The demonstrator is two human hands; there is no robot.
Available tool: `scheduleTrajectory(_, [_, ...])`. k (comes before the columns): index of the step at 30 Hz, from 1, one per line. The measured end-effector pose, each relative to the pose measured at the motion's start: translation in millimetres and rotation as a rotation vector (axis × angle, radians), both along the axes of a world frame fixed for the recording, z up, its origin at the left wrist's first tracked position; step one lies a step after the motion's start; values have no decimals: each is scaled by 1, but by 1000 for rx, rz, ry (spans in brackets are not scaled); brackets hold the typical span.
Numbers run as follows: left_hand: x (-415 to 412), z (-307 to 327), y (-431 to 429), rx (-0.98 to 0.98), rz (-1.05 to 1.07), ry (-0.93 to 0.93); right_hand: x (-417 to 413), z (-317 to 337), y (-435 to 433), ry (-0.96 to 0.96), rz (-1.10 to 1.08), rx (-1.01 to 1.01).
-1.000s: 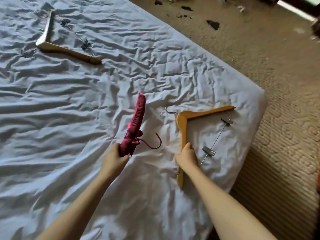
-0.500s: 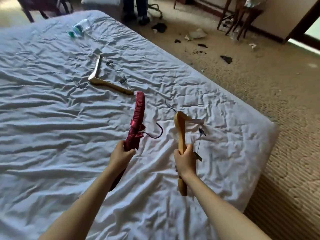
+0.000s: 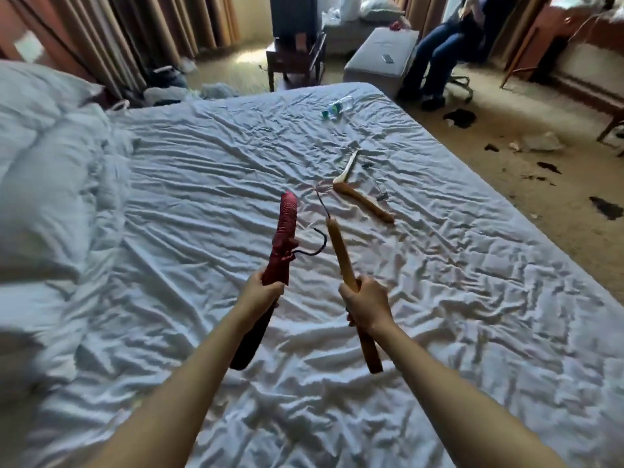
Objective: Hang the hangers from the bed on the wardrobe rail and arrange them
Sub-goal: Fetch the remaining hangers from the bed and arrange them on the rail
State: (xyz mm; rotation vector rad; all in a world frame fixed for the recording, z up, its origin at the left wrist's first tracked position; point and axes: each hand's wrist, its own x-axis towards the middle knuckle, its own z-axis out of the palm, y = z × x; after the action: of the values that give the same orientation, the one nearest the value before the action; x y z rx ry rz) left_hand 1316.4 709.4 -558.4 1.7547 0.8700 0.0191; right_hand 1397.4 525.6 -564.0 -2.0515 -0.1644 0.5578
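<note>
My left hand [image 3: 261, 293] grips a red padded satin hanger [image 3: 285, 236] held upright above the bed, its dark hook curling to the right. My right hand [image 3: 366, 304] grips a wooden hanger [image 3: 341, 253] seen edge-on, also lifted off the sheet, its metal hook pointing up and away. A second wooden hanger with a clip bar [image 3: 363, 199] lies flat on the white sheet [image 3: 472, 298] farther out, beyond both hands. No wardrobe rail is in view.
A plastic water bottle [image 3: 336, 108] lies near the bed's far edge. A bunched duvet and pillows [image 3: 44, 184] fill the left side. A seated person [image 3: 439, 52], a grey ottoman [image 3: 380, 59] and a dark chair stand beyond the bed. Carpet with scattered debris lies right.
My right hand has lifted the wooden hanger off the sheet and turned it edge-on. The view has tilted up, bringing the far room into sight. The red hanger stays in my left hand.
</note>
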Motion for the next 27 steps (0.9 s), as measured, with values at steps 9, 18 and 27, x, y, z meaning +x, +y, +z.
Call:
scheduleTrajectory(9, [-199,26,-11,-62,499,92,-94,33,65,-114,545,-72])
scheduleTrajectory(18, [-431,49,-102,-143,1041,120,-287,43,101,-131,1166,-119])
scheduleTrajectory(27, [-670,111,-274,-62,1664,34,-583,90,56,-91,1741,107])
